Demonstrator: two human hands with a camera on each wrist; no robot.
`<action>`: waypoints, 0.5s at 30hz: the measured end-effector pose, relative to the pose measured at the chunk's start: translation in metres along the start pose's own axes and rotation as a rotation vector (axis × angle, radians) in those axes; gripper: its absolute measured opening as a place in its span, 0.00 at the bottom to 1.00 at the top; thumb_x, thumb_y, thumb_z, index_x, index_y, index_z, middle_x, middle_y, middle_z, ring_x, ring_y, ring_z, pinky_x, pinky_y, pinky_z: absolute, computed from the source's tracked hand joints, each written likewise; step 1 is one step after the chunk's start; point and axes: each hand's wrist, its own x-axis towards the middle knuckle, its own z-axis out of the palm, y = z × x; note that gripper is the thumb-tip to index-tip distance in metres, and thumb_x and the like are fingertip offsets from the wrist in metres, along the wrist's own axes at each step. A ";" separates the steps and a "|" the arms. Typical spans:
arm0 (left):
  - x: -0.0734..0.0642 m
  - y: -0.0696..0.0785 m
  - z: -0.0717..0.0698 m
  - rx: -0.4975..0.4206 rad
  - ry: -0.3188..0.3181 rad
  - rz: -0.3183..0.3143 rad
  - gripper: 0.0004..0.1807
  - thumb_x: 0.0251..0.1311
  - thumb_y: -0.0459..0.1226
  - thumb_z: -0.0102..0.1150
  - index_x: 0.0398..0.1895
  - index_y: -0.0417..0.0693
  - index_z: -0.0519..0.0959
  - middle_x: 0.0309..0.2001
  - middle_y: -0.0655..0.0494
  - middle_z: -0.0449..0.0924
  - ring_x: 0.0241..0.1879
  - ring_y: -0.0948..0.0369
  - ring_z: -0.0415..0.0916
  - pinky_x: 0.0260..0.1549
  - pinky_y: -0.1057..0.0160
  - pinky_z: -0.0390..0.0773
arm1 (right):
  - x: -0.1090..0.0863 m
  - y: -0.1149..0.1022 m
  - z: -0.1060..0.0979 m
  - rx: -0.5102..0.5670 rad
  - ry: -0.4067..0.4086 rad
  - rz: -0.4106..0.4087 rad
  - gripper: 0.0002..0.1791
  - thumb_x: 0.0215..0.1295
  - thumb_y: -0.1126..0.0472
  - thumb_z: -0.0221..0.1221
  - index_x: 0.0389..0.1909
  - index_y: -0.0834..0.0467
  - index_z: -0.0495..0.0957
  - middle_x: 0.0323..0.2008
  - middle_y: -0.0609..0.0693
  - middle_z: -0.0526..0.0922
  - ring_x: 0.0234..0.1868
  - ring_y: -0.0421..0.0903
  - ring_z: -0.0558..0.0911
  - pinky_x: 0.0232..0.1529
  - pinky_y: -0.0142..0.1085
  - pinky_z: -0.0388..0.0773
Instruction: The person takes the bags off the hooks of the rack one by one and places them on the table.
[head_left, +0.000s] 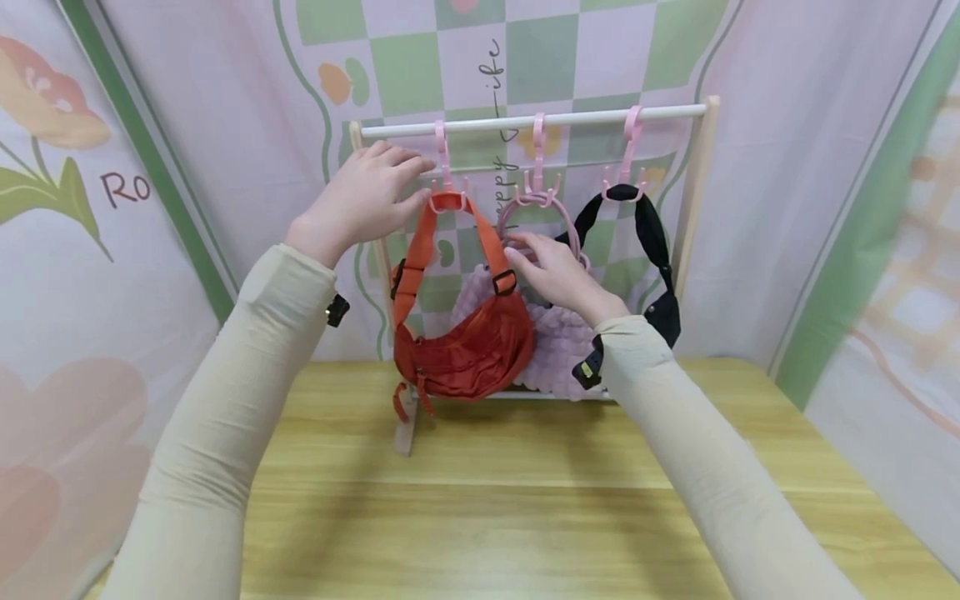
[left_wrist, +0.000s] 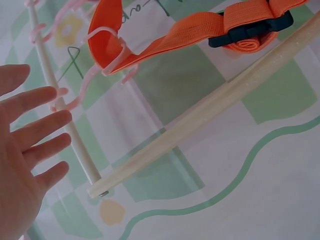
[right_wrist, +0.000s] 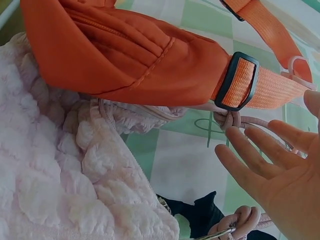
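Note:
An orange waist bag (head_left: 472, 350) hangs by its strap from the left pink hook (head_left: 444, 158). My left hand (head_left: 375, 192) is beside that hook, its fingers extended toward it; in the left wrist view the fingers are spread near the rod (left_wrist: 80, 145) with nothing held. My right hand (head_left: 558, 275) is in front of the fluffy lilac bag (head_left: 562, 350), close to the orange strap (right_wrist: 280, 92). Its fingers are extended and hold nothing in the right wrist view. The lilac bag's cord handle (head_left: 570, 218) hangs from the middle hook (head_left: 538, 158), partly behind my right hand.
A black bag (head_left: 663, 317) hangs from the right pink hook (head_left: 632, 150), partly hidden by my right arm. The rack's wooden posts (head_left: 697, 192) carry a white rod. It stands on a wood-grain table (head_left: 480, 517), before a checkered curtain (head_left: 405, 71).

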 end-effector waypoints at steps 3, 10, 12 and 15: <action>0.002 -0.001 -0.002 0.006 0.002 0.005 0.26 0.71 0.50 0.39 0.68 0.50 0.65 0.67 0.47 0.65 0.68 0.46 0.56 0.68 0.44 0.52 | 0.001 -0.001 0.000 0.006 -0.001 0.008 0.29 0.73 0.43 0.42 0.68 0.54 0.62 0.63 0.55 0.71 0.57 0.54 0.76 0.57 0.49 0.73; 0.006 -0.004 -0.009 0.005 0.000 -0.004 0.27 0.71 0.49 0.39 0.70 0.51 0.63 0.69 0.46 0.62 0.69 0.45 0.55 0.69 0.41 0.50 | 0.003 -0.003 0.002 0.015 -0.012 0.026 0.30 0.73 0.42 0.41 0.69 0.54 0.61 0.63 0.55 0.71 0.57 0.52 0.76 0.56 0.49 0.73; 0.008 -0.004 -0.011 0.003 0.008 -0.007 0.26 0.71 0.48 0.39 0.70 0.52 0.62 0.69 0.46 0.62 0.69 0.45 0.55 0.68 0.40 0.50 | 0.003 -0.002 0.002 0.016 -0.015 0.032 0.30 0.73 0.41 0.40 0.69 0.54 0.61 0.63 0.55 0.72 0.57 0.52 0.76 0.56 0.49 0.73; 0.009 -0.004 -0.014 -0.001 0.010 -0.018 0.26 0.71 0.48 0.39 0.70 0.53 0.62 0.70 0.46 0.61 0.70 0.45 0.54 0.68 0.37 0.48 | 0.004 -0.002 0.002 0.023 -0.017 0.040 0.31 0.73 0.41 0.40 0.69 0.53 0.61 0.63 0.54 0.72 0.58 0.52 0.76 0.56 0.49 0.73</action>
